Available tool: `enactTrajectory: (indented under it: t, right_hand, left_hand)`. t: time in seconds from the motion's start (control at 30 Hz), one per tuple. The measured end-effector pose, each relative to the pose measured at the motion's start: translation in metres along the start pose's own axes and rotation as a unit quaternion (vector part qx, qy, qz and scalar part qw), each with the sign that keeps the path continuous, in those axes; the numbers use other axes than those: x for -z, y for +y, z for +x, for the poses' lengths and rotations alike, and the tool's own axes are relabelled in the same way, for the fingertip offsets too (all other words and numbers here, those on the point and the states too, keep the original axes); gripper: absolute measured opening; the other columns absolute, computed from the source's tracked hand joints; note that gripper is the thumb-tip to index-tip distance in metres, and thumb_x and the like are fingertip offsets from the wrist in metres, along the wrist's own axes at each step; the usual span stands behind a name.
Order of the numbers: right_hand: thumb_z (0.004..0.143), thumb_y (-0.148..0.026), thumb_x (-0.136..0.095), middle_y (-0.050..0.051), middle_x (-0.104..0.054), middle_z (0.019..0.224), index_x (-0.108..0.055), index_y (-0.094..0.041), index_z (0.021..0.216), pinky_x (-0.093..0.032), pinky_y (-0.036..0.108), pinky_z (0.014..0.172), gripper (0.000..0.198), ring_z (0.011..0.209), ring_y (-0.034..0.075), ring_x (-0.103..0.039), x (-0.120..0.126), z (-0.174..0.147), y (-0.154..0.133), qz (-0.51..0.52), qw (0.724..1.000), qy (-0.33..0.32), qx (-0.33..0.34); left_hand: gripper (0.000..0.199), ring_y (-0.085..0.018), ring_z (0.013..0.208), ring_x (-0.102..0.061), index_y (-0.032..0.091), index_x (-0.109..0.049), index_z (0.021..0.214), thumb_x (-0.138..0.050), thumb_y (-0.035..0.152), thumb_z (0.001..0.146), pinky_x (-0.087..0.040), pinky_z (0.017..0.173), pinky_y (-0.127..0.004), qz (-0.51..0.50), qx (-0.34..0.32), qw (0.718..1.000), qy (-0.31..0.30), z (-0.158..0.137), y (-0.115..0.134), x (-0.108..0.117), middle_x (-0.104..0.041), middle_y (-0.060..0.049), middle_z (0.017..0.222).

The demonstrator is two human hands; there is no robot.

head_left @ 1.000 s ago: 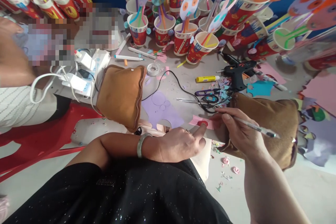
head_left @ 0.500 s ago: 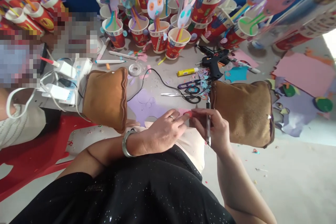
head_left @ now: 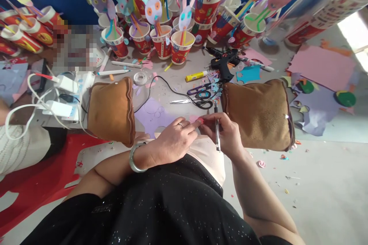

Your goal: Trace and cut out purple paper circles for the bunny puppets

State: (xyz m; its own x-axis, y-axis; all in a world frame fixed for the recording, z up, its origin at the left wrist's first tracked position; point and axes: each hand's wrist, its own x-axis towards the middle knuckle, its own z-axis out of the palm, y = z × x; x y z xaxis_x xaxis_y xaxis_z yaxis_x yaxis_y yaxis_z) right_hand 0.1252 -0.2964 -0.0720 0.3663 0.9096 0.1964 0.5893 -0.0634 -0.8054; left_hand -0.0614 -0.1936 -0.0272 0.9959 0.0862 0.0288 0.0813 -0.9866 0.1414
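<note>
Left fingers [head_left: 192, 126] loosely bent — grip unclear — the left hand [head_left: 174, 139] meets a small red piece [head_left: 200, 121] against pink paper [head_left: 193, 118], between both hands; the right hand [head_left: 228, 136], closed around a pen [head_left: 217, 134], could jog it by twisting.

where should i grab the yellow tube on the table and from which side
Probably across its middle, coming straight down from above with a light pinch on its two long sides: the yellow tube is slim and lies flat, lengthwise from left to right. I'd keep off its right end, where paper scraps and the black glue gun crowd in.
</note>
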Motion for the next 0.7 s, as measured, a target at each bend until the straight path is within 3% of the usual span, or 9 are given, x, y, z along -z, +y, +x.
enactTrajectory:
  t: [0.7]
  right_hand:
    - [0.083,-0.036,-0.076,0.005,-0.077,0.091,-0.06,-0.025,0.098,-0.061,0.03,0.066,0.025,0.074,0.019,-0.074,0.0004,0.002,-0.0051,0.021,1.0,0.006,0.003]
  left_hand:
    - [0.031,-0.02,0.113,-0.061,0.012,-0.067,0.116,-0.047,0.018,0.095,-0.037,0.103,-0.037,0.021,-0.001,1.0,-0.005,0.0004,0.0015,0.0026,-0.047,-0.015,0.153]
